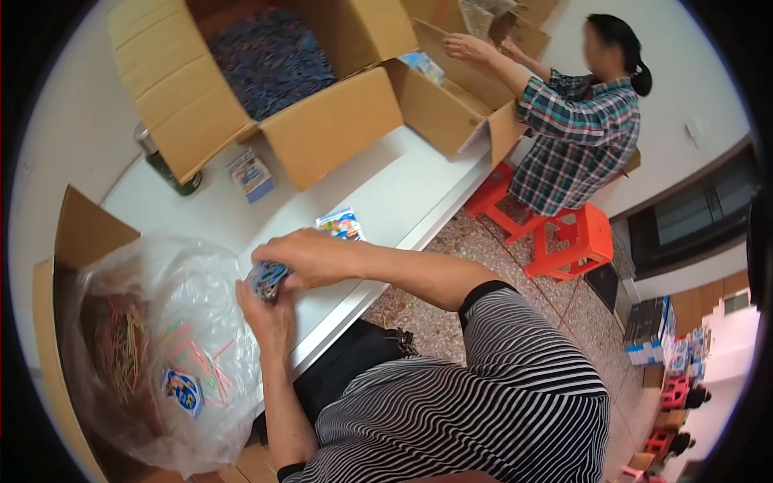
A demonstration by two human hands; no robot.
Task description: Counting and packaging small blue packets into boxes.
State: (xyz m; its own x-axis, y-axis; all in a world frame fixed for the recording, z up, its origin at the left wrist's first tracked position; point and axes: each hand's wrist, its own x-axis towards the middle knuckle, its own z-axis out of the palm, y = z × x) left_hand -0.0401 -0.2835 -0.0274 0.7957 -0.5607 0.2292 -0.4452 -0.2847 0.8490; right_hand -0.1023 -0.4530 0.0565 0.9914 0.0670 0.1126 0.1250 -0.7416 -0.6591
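A small bundle of thin, blue and multicoloured pieces (268, 282) is held between my two hands over the table; its exact kind is hard to make out. My right hand (304, 256) curls over it from above and the right, fingers closed. From below and the left, my left hand (264, 315) grips the same bundle. Just beyond my right wrist lies a colourful printed packet (340, 223) on the white table (374, 181). To the left of my hands a clear plastic bag (213, 282) lines an open carton, with pink, green and yellow strips (121, 346) and a blue printed packet (183, 392) inside.
A large open cardboard box (334, 121) holds a heap of dark blue pieces (270, 60). Beside it stand a stack of small printed cards (251, 175) and a dark green bottle (171, 165). A co-worker (576, 121) reaches into another carton (439, 105). Red stools (569, 241) stand on the floor.
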